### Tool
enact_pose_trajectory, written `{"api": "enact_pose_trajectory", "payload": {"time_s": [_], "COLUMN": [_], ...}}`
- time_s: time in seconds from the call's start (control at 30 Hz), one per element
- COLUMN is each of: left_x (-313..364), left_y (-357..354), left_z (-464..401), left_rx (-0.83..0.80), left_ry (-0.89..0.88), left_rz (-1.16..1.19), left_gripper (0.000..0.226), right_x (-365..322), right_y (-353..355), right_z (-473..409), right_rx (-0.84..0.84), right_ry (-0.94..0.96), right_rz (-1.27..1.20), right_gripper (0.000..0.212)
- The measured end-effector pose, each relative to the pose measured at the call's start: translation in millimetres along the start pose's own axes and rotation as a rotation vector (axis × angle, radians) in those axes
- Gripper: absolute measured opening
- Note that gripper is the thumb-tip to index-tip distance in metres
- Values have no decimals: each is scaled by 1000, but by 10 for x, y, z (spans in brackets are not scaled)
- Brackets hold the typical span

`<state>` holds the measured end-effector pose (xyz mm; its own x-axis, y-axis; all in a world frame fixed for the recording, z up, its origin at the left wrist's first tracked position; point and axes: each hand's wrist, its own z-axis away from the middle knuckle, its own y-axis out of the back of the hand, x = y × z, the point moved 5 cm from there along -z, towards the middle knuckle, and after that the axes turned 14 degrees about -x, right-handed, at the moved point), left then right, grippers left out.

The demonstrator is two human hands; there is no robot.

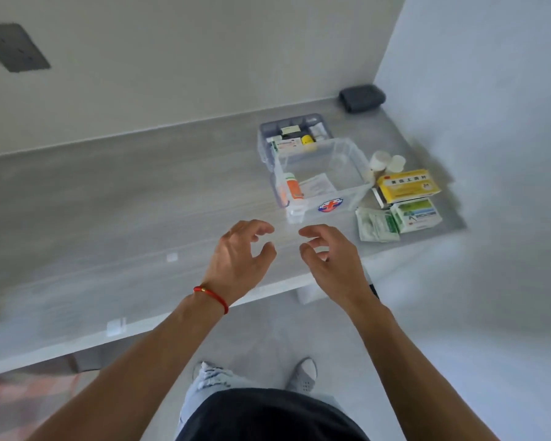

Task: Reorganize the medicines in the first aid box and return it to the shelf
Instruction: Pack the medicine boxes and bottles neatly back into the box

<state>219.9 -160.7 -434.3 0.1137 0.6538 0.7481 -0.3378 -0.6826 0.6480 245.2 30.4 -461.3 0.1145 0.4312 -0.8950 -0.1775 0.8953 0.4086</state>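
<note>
First aid box ahead and slightly right of both hands, right hand nearer.

The table (108,198) carried the clear first aid box (323,183), long axis running away from the person; medicine cartons (408,186) lay just right of it, tray (295,133) behind. Left hand (239,259) and right hand (331,265) hovered short of the box's near wall, both empty, fingers loosely spread.

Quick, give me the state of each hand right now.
Left hand: open, fingers curled, holding nothing, hovering in front of the first aid box.
Right hand: open, fingers curled, holding nothing, also short of the box.
</note>
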Motion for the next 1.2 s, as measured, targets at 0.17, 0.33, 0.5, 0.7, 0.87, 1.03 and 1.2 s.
{"api": "enact_pose_trajectory", "payload": {"time_s": [0.17, 0.33, 0.5, 0.7, 0.87, 1.03, 1.2], "left_x": [385, 532, 466, 260, 315, 478, 631], "left_y": [-527, -969, -1502, -2004, -2309, -2491, -2587], "left_z": [-374, -879, -1424, -1841, -2074, -2199, -2215], "left_rx": [-113, -268, -450, -536, -505, -325, -212], "left_ry": [-19, 66, 224, 400, 545, 675, 812], "left_rz": [41, 128, 216, 187, 201, 234, 235], "left_gripper": [28, 25, 26, 45, 57, 49, 73], "right_x": [435, 735, 967, 1244, 1423, 1577, 1756], "right_y": [625, 1088, 1525, 1904, 2169, 2452, 2742], "right_z": [9, -39, -124, -325, -502, -715, -872], "right_rx": [86, 143, 173, 217, 169, 38, 40], "right_ry": [-113, -221, -315, -467, -484, -428, -356], "right_rz": [-15, 27, 69, 103, 82, 117, 175], "right_gripper": [26, 24, 13, 17, 18, 24, 38]}}
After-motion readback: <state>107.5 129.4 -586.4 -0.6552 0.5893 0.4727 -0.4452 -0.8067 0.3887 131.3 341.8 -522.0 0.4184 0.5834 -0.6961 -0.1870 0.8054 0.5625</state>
